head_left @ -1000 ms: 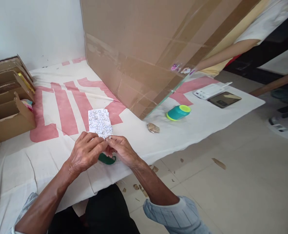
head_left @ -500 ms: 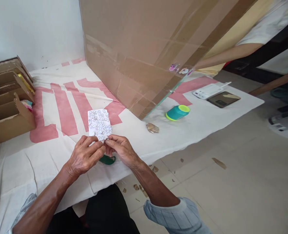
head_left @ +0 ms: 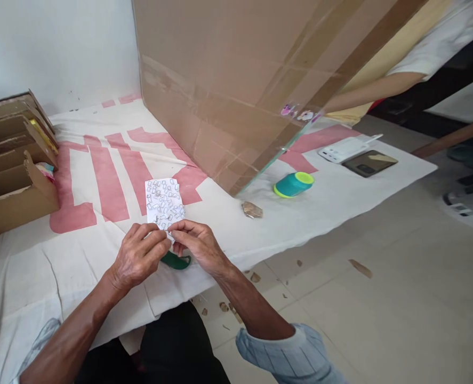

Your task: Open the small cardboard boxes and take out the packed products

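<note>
Left hand point(head_left: 142, 253) and right hand point(head_left: 198, 246) pinch narrowly, held item unclear; patterned white sheet point(head_left: 164, 200) lies mostly beyond them, green object point(head_left: 177, 261) nearer.

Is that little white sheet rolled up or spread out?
Spread out: the white sheet lies flat on the tablecloth, its broad face showing.

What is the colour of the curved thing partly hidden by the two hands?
The curved thing is dark green; it shows in the head view.

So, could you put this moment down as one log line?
left hand: near paper | right hand: beside left hand | grip: too small to tell | green item: partly hidden by hands | big box: beyond, rightward
</note>
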A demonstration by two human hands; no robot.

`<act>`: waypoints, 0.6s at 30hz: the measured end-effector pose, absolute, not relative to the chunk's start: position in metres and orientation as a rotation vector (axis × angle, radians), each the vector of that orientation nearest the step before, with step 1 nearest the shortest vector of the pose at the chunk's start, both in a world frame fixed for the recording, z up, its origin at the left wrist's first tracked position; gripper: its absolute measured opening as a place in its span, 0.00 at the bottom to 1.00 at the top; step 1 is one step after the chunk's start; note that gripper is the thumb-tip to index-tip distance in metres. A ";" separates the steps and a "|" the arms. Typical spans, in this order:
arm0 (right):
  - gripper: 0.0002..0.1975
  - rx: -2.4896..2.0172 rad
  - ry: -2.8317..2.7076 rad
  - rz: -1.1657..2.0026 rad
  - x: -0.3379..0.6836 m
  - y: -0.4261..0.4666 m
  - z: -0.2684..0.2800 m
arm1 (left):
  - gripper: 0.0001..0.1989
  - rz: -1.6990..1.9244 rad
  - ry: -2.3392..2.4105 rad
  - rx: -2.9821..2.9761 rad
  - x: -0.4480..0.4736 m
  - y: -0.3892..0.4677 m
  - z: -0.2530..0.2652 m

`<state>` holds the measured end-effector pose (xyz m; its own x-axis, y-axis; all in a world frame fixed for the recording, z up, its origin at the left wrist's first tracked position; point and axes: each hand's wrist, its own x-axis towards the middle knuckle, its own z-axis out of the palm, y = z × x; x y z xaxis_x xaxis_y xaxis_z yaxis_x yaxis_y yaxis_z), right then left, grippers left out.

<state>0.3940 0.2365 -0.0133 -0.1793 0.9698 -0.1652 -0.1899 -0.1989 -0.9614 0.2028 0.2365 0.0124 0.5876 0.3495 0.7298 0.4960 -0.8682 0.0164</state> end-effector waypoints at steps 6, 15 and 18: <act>0.14 -1.049 -1.044 1.527 0.397 0.237 -0.016 | 0.11 -1.476 -0.948 -2.753 0.199 0.239 0.005; 0.12 -1.038 -1.111 1.407 0.398 0.235 -0.014 | 0.12 -1.890 -1.797 -2.855 0.190 0.240 0.009; 0.10 -1.057 -1.148 1.322 0.396 0.234 -0.015 | 0.19 -1.875 -1.899 -2.980 0.191 0.239 0.015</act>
<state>0.3965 0.2344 -0.0150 -0.0677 0.9976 0.0121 -0.1523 0.0017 -0.9883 0.1909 0.2394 0.0149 0.2640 0.9396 0.2180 0.2297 -0.2808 0.9319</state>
